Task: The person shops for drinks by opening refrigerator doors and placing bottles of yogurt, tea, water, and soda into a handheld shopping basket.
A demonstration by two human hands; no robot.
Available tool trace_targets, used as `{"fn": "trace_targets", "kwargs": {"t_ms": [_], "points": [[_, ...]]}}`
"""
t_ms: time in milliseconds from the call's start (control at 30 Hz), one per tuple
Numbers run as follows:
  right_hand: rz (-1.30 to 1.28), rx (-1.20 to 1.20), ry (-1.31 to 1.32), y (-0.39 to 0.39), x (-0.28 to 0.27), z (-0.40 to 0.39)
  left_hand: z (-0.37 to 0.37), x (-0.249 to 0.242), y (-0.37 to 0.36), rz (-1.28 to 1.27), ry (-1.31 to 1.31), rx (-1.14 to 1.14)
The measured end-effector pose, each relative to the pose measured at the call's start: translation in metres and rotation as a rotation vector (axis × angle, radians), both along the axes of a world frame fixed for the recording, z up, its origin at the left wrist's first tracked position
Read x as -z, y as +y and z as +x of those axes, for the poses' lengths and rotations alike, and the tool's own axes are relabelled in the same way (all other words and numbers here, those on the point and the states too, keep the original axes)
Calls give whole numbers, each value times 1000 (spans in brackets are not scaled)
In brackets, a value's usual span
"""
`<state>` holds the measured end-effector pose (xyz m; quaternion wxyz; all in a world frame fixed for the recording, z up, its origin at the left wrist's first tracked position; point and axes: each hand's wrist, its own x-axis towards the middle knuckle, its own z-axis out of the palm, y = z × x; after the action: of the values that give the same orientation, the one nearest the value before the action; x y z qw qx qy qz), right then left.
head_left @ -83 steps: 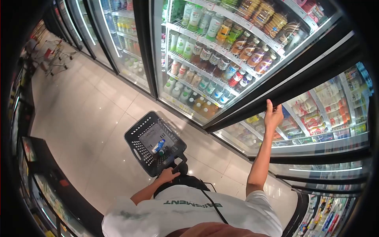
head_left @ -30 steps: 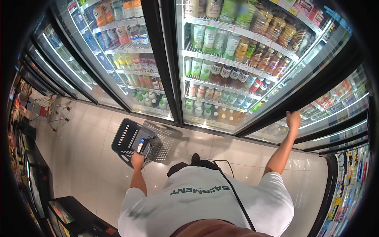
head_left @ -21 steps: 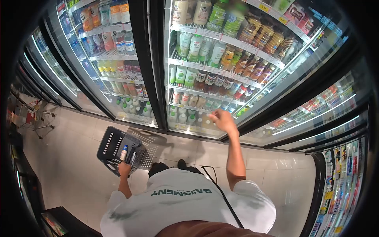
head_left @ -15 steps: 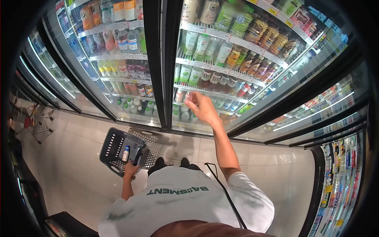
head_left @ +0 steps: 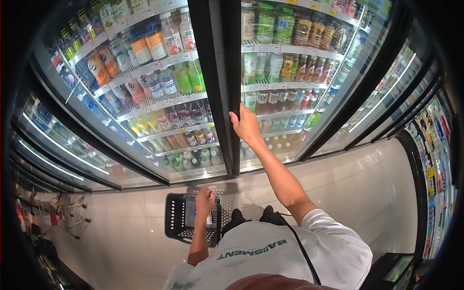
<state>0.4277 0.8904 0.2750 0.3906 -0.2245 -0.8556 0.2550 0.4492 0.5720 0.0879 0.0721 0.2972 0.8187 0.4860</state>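
Observation:
My right hand (head_left: 246, 126) is stretched forward to the black upright frame of a glass fridge door (head_left: 234, 96). Its thumb lies against the frame and the fingers close at the door's edge; part of the grip is hidden. Beyond the glass stand rows of bottled drinks, among them green bottles (head_left: 284, 25). Lower and to the left, my left hand (head_left: 206, 199) hangs over a dark shopping basket (head_left: 177, 215) with its fingers curled and nothing visible in them. A small bottle (head_left: 209, 218) shows in the basket, partly covered by my hand and arm.
The basket rests on pale floor tiles (head_left: 130, 217) beside my shoes (head_left: 237, 215). A shopping cart (head_left: 75, 217) stands at the far left. Another glass door with drinks (head_left: 183, 77) is at the left, and stocked shelves (head_left: 437, 169) line the right.
My right hand has moved from in front of the glass to the door frame. My left hand has left the basket's near rim and risen above the basket. The view has shifted.

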Motion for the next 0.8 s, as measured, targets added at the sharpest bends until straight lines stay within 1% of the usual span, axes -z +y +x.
{"fn": "trace_targets", "kwargs": {"t_ms": [33,67,100,167,200,267,300,367,433,500,633,667,700,733,767,800], "points": [[2,2,-8,0,-4,3,-5,-7,6,-10,62,25],[-8,12,-39,-2,-7,6,-9,-11,12,-34,44,18],[-23,-26,-6,1,-5,6,-12,-14,20,-56,25,12],[-13,-71,91,6,6,2,-7,-42,37,-11,-95,-28],[-25,-76,95,7,8,2,-1,-58,43,9,-161,-51],[-54,-91,115,4,2,5,10,-77,46,14,-143,-63],[-62,-126,137,5,2,7,12,-78,56,40,-139,-72],[-54,-154,132,8,3,7,11,-58,59,39,39,-65],[-26,-181,122,13,7,7,22,-75,63,82,-8,-87],[-71,-205,40,12,1,13,31,-83,57,72,-10,-130],[-104,-264,26,-10,-7,59,38,-124,59,44,-51,-227],[-95,-276,47,-15,-9,74,35,-113,56,69,-41,-254],[-87,-286,62,-18,-7,88,33,-115,55,56,-53,-281],[8,-335,242,-20,2,97,32,-120,57,37,-71,-306],[-17,-351,214,-22,10,110,29,-126,61,21,-86,-332],[-36,-369,190,-26,6,124,24,-130,63,46,-52,-321]]}}
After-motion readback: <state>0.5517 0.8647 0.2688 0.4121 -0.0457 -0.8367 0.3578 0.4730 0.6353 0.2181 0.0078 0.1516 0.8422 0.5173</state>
